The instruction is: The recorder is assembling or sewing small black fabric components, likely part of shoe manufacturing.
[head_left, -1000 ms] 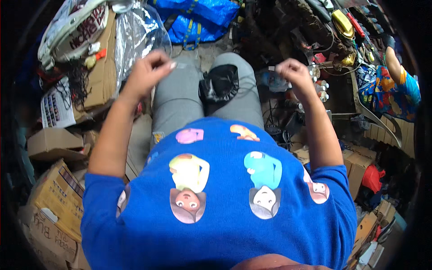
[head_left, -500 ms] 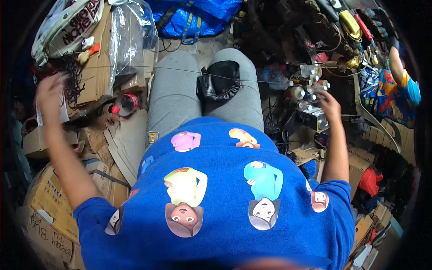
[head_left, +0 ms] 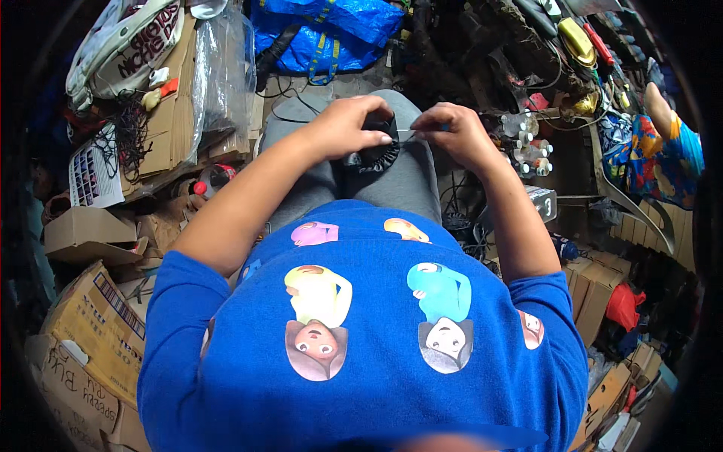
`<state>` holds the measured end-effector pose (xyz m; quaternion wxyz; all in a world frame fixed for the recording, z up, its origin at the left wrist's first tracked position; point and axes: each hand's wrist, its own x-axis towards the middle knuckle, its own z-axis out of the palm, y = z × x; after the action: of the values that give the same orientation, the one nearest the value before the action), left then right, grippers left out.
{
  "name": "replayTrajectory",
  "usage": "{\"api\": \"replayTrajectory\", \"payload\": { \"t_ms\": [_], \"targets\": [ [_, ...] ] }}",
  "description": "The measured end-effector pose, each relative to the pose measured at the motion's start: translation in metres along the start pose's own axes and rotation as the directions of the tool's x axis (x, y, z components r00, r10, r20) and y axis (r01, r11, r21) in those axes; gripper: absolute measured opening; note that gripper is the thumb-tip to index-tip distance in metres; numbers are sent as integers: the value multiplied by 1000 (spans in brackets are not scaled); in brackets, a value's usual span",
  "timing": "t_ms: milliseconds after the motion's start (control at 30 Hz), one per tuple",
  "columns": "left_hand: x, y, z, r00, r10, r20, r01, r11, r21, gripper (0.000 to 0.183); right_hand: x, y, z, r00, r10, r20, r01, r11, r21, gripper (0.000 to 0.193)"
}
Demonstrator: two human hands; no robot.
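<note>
Black and gathered, a bag (head_left: pixel 382 158) is seen on the lap (head_left: pixel 407 188) at upper centre. Over it the left hand (head_left: pixel 346 128) is curved, fingers parted; any grip cannot be told. A strand (head_left: pixel 404 130) is pinched by the right hand (head_left: pixel 461 137).

cluttered storeroom with cardboard boxes (head_left: pixel 89 235)

You see through the left one of two fisheye cameras worn side by side on your head, looking down. Your blue shirt (head_left: pixel 382 297) is close below the lens; beyond the shirt come your left hand (head_left: pixel 348 129), right hand (head_left: pixel 459 135) and gray pants (head_left: pixel 410 181), and farther past it a blue bag (head_left: pixel 365 26). The wide view also reaches a yellow box (head_left: pixel 94 320) left of the shirt, bending toward a dark rim.
</note>
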<state>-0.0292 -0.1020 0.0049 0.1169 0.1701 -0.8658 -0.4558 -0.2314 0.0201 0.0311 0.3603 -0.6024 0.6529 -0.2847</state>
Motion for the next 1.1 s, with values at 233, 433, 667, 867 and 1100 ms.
{"api": "replayTrajectory", "payload": {
  "t_ms": [233,433,667,867,1100],
  "targets": [
    [21,-5,2,940,-181,290,243,950,-194,24,10,12,-1,995,-46,83,50,998,-47,15],
    [21,-13,3,872,-252,420,435,791,-430,28,1,25,20,1000,4,27,-8,992,130,13],
    [22,-15,-1,850,-131,511,356,857,-373,33,-23,11,33,987,-62,-150,57,997,-42,21],
    [27,-14,-1,835,-113,538,283,927,-245,33,-17,-12,19,974,-227,21,209,851,-482,22],
    [34,-10,-5,826,-117,551,253,951,-177,27,5,-28,27,967,-205,149,253,754,-606,11]
  ]
}}
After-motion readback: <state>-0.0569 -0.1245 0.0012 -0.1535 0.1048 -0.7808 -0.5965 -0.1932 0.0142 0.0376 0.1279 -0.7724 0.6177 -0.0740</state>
